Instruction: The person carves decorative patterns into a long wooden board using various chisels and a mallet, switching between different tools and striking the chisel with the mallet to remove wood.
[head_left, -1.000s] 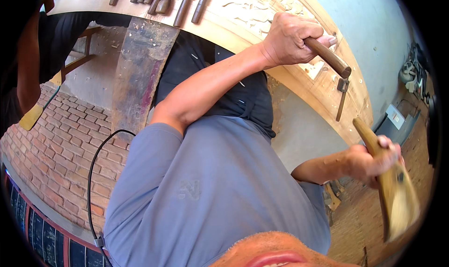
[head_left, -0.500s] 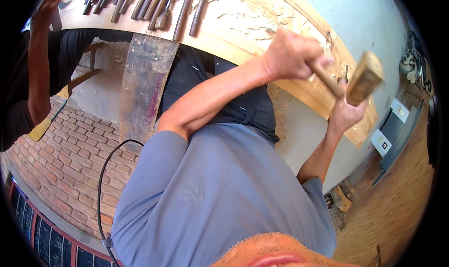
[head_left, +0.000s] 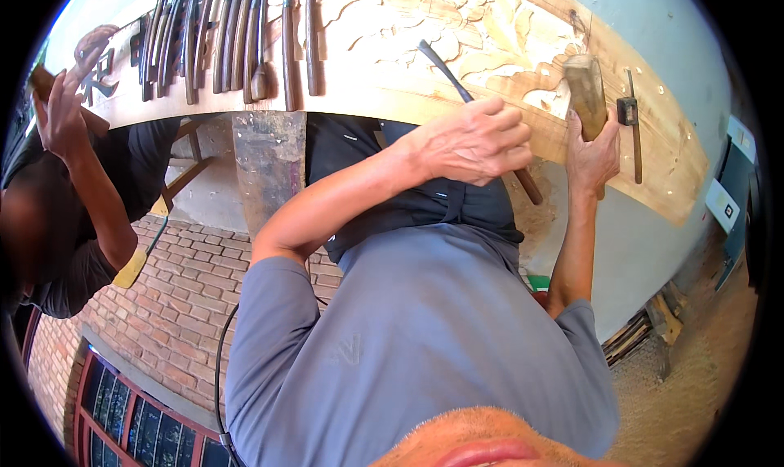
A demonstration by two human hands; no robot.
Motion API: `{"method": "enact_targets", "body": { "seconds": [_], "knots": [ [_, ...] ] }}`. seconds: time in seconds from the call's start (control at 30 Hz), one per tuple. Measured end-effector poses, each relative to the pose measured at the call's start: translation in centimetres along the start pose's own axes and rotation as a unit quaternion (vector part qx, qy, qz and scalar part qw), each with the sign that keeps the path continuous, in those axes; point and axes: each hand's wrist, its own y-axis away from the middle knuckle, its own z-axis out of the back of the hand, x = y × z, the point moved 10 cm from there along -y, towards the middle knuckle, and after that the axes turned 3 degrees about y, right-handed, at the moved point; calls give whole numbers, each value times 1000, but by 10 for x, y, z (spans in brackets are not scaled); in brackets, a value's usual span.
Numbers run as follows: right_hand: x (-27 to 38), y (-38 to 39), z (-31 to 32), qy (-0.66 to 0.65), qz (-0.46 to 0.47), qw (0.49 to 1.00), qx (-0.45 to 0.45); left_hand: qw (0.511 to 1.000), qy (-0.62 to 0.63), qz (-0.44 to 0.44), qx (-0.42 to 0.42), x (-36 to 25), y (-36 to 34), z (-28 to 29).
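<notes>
My left hand (head_left: 474, 144) is closed around a carving chisel (head_left: 445, 67), at the board's near edge. The chisel's dark blade slants up and left over the carved wooden board (head_left: 376, 91), and its brown handle end sticks out below my fingers. I cannot tell whether the tip touches the wood. On the right, my right hand (head_left: 594, 156) grips a wooden mallet (head_left: 585, 91) just below its block-shaped head, thumb against it. The mallet and chisel are apart. Right of the mallet lies a thin tool with a dark block on its shaft (head_left: 632, 128).
A row of wood-handled chisels (head_left: 237, 46) lies on the board's left part. At far left, another person's hand (head_left: 61, 116) is raised near the board's end. A worn plank support (head_left: 268, 165) stands below. Scrap wood (head_left: 653, 328) lies at lower right.
My left hand has come down and nearer with the chisel. The mallet, earlier blurred and close to the chisel's handle, is now upright and apart from it. The whole view has shifted.
</notes>
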Motion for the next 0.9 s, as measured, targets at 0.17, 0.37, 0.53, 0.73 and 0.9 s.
{"method": "enact_targets", "body": {
  "seconds": [0.17, 0.37, 0.53, 0.73, 0.9],
  "knots": [
    [21, 2, -3, -15, 33, 999, -35, 995, -89, 39, -12, 43, 35, 13],
    [17, 4, -4, -29, 16, 999, -28, 996, -55, 33, -58, 56, 43, 22],
    [16, 2, -6, -45, 20, 998, -36, 992, -78, 65, -74, 58, 42, 25],
    [9, 6, -12, -24, 18, 999, -32, 982, -141, 81, -99, 60, 44, 32],
    [11, 7, -9, -26, 4, 999, -29, 973, -166, 86, -134, 58, 53, 40]
  ]
}}
